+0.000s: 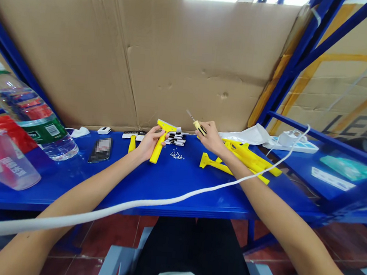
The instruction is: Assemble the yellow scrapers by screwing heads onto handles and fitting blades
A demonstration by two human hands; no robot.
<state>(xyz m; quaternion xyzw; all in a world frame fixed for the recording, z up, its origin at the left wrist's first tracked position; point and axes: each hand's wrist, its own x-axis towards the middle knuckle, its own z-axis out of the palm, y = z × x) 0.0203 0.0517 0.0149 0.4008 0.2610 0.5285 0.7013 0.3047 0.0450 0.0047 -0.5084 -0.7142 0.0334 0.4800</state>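
Observation:
In the head view, my left hand (149, 145) grips a yellow T-shaped scraper (158, 146), its wide head at the top and its handle pointing down. My right hand (212, 137) is wrapped round the yellow and black handle of a screwdriver (199, 126). The screwdriver's shaft points up and left, apart from the scraper. Small screws (177, 156) lie loose on the blue table between my hands. Just behind them sits a stack of black and white strips (177, 139). Under my right forearm lies a pile of yellow scraper handles (246, 157).
A white cable (177, 199) crosses in front of my forearms. Left are a phone (101, 150), a large water bottle (39, 117) and a plastic cup (8, 164). Another yellow-handled scraper (132, 143) lies beyond my left wrist. A cardboard sheet (190, 64) stands behind; a power strip (299, 145) lies right.

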